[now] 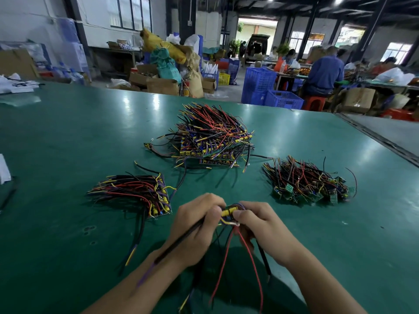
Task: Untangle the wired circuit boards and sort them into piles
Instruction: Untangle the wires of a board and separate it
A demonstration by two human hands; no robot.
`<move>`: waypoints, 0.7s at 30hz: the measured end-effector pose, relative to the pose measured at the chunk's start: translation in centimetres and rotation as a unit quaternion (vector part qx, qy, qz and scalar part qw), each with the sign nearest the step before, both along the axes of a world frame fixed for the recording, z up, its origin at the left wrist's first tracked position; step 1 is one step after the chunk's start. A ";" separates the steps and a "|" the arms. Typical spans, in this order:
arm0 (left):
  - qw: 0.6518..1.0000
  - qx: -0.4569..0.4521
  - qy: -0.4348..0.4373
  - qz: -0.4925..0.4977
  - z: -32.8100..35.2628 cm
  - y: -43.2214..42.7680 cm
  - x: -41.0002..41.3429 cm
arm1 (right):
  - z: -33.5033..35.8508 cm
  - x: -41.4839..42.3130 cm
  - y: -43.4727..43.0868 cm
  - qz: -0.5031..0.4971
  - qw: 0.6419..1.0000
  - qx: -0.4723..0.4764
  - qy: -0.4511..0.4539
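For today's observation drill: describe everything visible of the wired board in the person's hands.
The wired board is small, with yellow components on top, mostly hidden. The left hand and right hand pinch it from either side over the green table. Red, black and purple wires trail from it toward the person.
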State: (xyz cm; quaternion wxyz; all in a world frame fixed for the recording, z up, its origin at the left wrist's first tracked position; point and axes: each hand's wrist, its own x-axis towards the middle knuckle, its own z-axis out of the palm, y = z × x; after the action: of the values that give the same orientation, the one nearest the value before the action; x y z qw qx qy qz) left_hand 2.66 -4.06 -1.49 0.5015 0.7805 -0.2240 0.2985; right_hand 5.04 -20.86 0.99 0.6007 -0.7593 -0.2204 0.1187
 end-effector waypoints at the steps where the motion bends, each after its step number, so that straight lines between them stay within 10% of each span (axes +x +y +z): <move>1: 1.000 -0.018 0.009 0.000 0.0 -0.1 0.0 | 0.0 0.0 0.1 -0.008 1.000 0.009 0.008; 13: 0.962 -0.082 0.157 -0.208 0.5 0.9 -0.3 | -0.3 0.0 -0.2 0.003 0.999 -0.019 -0.042; 21: 0.977 -0.085 0.173 -0.089 -0.2 -0.4 0.3 | 0.0 -0.1 0.2 -0.014 0.999 -0.016 -0.048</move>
State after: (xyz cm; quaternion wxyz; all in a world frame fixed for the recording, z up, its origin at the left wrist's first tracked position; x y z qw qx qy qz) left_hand 2.94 -4.50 -1.64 0.6219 0.7518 -0.1757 0.1309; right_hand 4.98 -20.68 0.98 0.5791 -0.7766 -0.2359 0.0770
